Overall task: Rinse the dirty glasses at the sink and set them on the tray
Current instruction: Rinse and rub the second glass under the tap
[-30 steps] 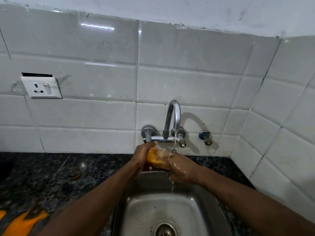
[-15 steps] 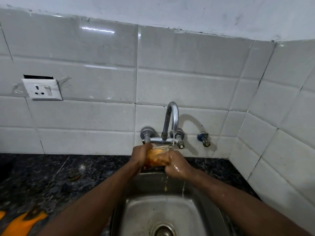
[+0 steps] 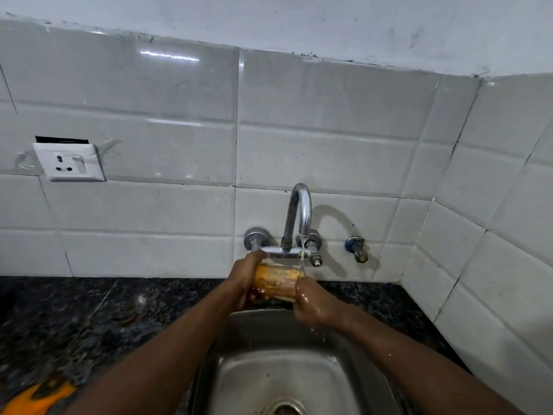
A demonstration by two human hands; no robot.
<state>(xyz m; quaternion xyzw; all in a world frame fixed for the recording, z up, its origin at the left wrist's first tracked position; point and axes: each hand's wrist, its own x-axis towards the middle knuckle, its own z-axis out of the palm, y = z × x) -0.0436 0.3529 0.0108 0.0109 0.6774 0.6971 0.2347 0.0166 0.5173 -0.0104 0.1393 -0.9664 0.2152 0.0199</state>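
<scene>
A glass with orange residue lies on its side between both hands, just under the chrome tap. My left hand grips its left end. My right hand, wet and dripping, grips its right end. A thin stream of water falls from the spout onto the glass and my right hand. The steel sink lies below, with its drain at the bottom edge of the view. No tray is in view.
A dark speckled counter runs left and right of the sink. An orange object shows at the bottom left corner. A wall socket is on the white tiles at left, a small valve right of the tap.
The glass has turned from upright to lying sideways between my hands. Both hands stay under the running tap. The camera has tilted up slightly.
</scene>
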